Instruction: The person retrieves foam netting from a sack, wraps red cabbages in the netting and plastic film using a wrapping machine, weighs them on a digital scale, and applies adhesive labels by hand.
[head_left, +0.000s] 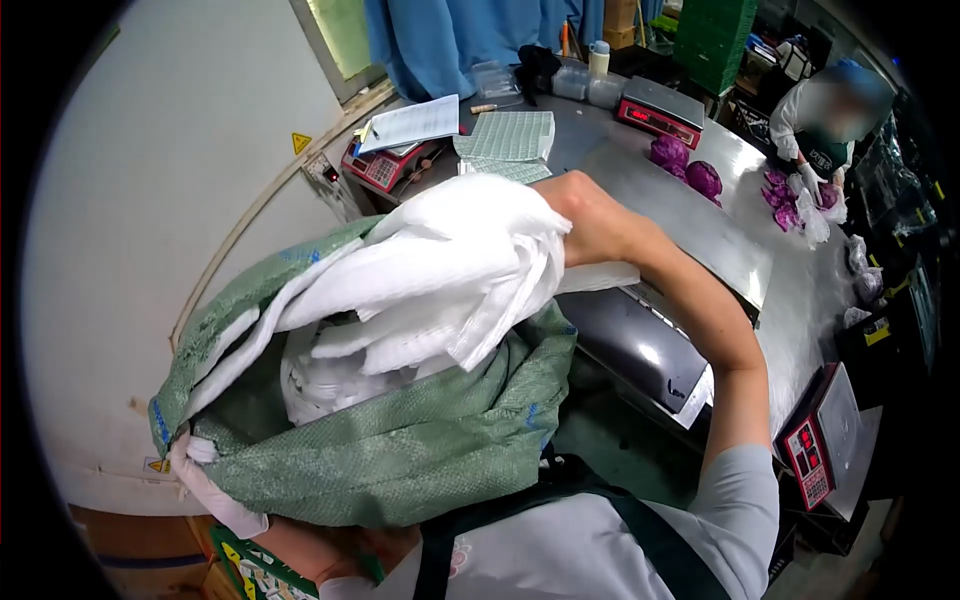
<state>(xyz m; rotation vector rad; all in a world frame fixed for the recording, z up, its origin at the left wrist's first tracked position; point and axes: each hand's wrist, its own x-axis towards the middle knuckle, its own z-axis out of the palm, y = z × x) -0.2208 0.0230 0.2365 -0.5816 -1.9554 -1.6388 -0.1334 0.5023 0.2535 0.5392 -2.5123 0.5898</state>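
A green woven sack (400, 460) gapes in front of my body, with soft white sheets (450, 240) bulging out of its mouth. They look like thin padding or foam; more white pieces sit deeper inside, partly shaded. My right hand (590, 215), bare, is closed on a bunch of the sheets at the sack's far right side; its fingertips are hidden behind them. My left hand (215, 490), in a pale glove, grips the sack's rim at the lower left, its fingers partly hidden by the fabric.
A steel table (620, 160) carries red scales (660, 110), a clipboard (410, 125), green sheets (510, 138) and purple cabbages (703, 180). At the right a co-worker (825, 120) handles purple leaves. Another scale (815, 450) stands lower right. A green crate (250, 570) is below.
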